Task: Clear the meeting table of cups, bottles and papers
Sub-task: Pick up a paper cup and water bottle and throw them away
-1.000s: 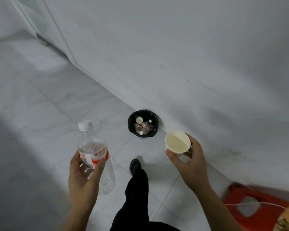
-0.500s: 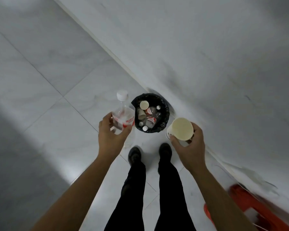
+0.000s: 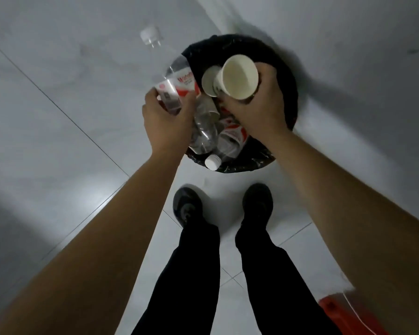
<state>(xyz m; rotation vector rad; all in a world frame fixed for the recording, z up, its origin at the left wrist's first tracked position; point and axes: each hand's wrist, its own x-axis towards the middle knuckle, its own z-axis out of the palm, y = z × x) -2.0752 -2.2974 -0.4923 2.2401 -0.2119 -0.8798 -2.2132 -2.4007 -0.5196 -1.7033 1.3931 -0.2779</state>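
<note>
Left hand (image 3: 166, 117) grips a clear plastic water bottle (image 3: 183, 82) at its red-and-white label, over the left rim of the round, black-lined bin (image 3: 242, 165). Right hand (image 3: 259, 110) clasps a smooth cream paper cup (image 3: 238, 77), tilted, above the bin's middle. Glossy grey floor tiles (image 3: 58, 117) lie open to the left.

Bottle (image 3: 177, 81) blurred, cap and neck faint, label print unreadable, its lower body hidden in the left hand (image 3: 167, 119), paper cup (image 3: 238, 78) base hidden by the right hand (image 3: 259, 110), bin (image 3: 288, 76) contents partly covered by both, red object (image 3: 336, 315) cut off at lower right corner.
</note>
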